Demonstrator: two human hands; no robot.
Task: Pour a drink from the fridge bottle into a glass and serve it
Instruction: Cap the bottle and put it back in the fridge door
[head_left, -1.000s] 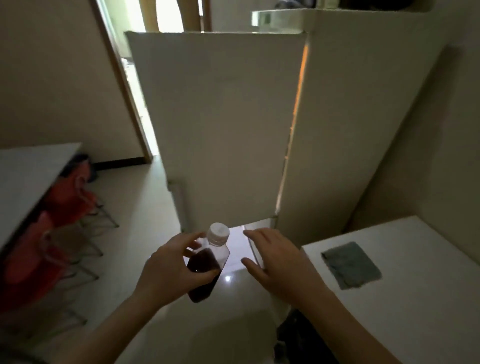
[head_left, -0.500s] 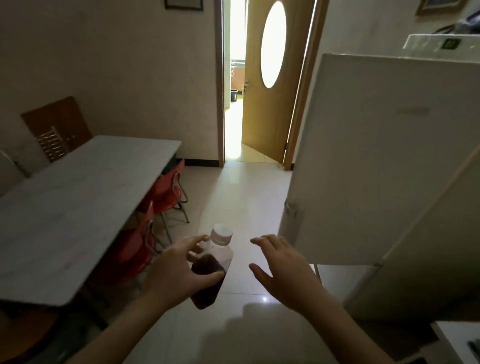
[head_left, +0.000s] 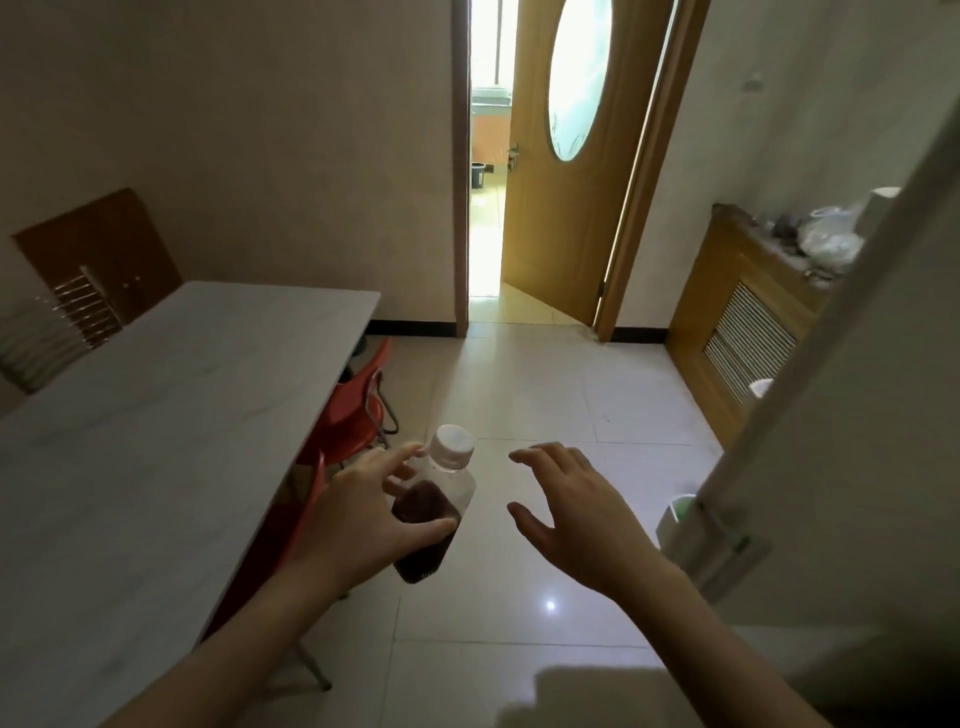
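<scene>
My left hand grips a small clear plastic bottle with a white cap, about half full of dark liquid and tilted slightly to the right. It hangs over the tiled floor in the lower middle of the view. To its right my right hand hovers empty, fingers spread and loosely bent, a short gap away from the bottle. The white fridge door stands at the right edge. No glass is in sight.
A long grey table fills the left side, with red chairs tucked under its near edge. Ahead a wooden door stands open onto a bright room. A wooden radiator cabinet with clutter on top lines the right wall.
The view has swung left, away from the fridge and toward the table and doorway. My left hand still holds the bottle; my right hand has left the fridge door.
</scene>
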